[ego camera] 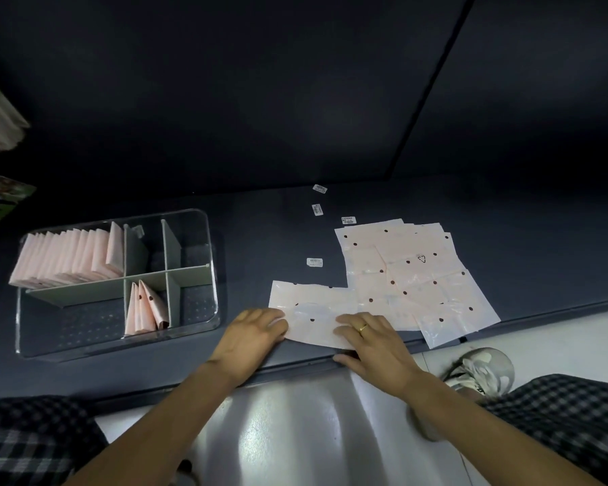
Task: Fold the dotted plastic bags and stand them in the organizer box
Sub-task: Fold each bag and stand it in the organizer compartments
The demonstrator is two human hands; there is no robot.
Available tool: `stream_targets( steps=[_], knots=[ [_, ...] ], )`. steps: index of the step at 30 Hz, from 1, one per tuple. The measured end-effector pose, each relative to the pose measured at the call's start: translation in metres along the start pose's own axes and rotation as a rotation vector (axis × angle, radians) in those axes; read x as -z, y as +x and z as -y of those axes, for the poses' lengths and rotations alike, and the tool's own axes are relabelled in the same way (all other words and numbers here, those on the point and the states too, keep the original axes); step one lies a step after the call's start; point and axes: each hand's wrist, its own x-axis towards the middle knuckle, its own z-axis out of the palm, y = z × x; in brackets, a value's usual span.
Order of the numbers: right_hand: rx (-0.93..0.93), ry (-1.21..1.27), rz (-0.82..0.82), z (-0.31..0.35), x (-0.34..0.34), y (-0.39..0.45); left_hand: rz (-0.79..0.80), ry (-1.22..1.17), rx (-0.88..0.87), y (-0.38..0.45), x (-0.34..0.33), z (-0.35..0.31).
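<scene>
Head view: both of my hands lie flat on one dotted bag at the lower centre of the frame.

At left sits the clear organizer box [204, 310], with a row of folded pink bags [64, 257] standing in its upper-left compartment and a few folded dotted bags [144, 306] standing in the lower-middle one. My left hand [251, 333] presses the left end of the folded strip of bag [313, 312] with fingers nearly straight, gripping nothing. My right hand [369, 342], a ring [363, 328] on one finger, rests spread on the strip's right end, its thumb at the table edge [295, 366]. Right of centre lies the flat pile of unfolded dotted bags [422, 275]. Small labels [315, 262] lie above the strip.
</scene>
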Motion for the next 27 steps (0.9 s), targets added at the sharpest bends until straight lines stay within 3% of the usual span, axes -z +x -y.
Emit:
stream_targets(
  steps=[4, 6, 8, 11, 14, 17, 20, 23, 27],
  knots=[
    [-0.039, 0.032, 0.106, -0.001, 0.003, 0.004, 0.037, -0.026, -0.007, -0.002, 0.002, -0.002],
    [-0.148, 0.208, 0.174, -0.007, 0.002, 0.008, 0.083, -0.103, 0.031, 0.001, 0.001, -0.001],
    [-0.324, 0.450, 0.234, -0.013, 0.002, 0.014, 0.109, -0.241, 0.177, 0.005, -0.002, 0.002],
    [-0.583, 0.676, 0.191, -0.023, 0.004, 0.028, 0.067, -0.519, 0.473, 0.013, -0.006, 0.003],
    [-0.789, 0.733, 0.189, -0.030, -0.005, 0.042, 0.021, -0.753, 0.717, 0.021, -0.012, 0.004],
    [-0.881, 0.644, 0.240, -0.036, -0.015, 0.055, -0.045, -0.837, 0.829, 0.029, -0.016, 0.000],
    [-0.914, 0.546, 0.323, -0.040, -0.018, 0.064, -0.120, -0.673, 0.793, 0.032, -0.018, -0.011],
    [-0.937, 0.480, 0.360, -0.041, -0.020, 0.069, -0.205, -0.370, 0.557, 0.031, -0.022, -0.025],
    [-0.949, 0.443, 0.392, -0.040, -0.020, 0.072, 0.013, -0.217, 0.229, 0.031, -0.037, -0.036]
  ],
)
